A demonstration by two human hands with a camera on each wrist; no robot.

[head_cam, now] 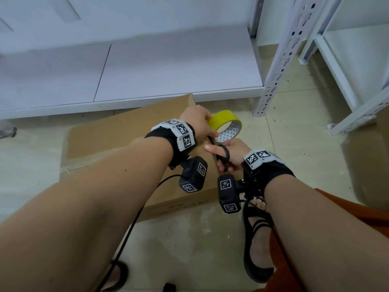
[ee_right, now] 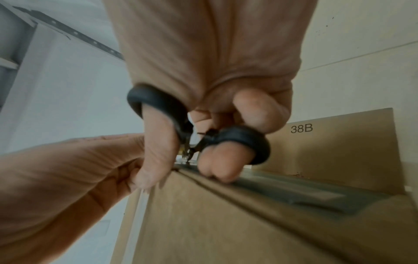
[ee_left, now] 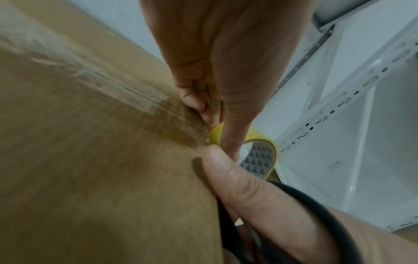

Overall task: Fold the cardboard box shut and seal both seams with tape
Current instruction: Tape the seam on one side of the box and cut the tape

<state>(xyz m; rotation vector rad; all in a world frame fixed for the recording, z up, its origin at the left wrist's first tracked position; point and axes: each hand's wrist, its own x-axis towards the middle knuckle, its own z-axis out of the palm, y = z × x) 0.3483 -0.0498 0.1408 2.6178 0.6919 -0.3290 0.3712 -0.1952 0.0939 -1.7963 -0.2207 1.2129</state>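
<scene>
Scissors at box edge

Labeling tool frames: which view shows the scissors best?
Right wrist. The scissors show both black handle loops, thumb and fingers of the right hand through them, blades mostly hidden behind the fingers. Head view shows only small handles beside the tape roll. Left wrist catches one blurred loop.
</scene>
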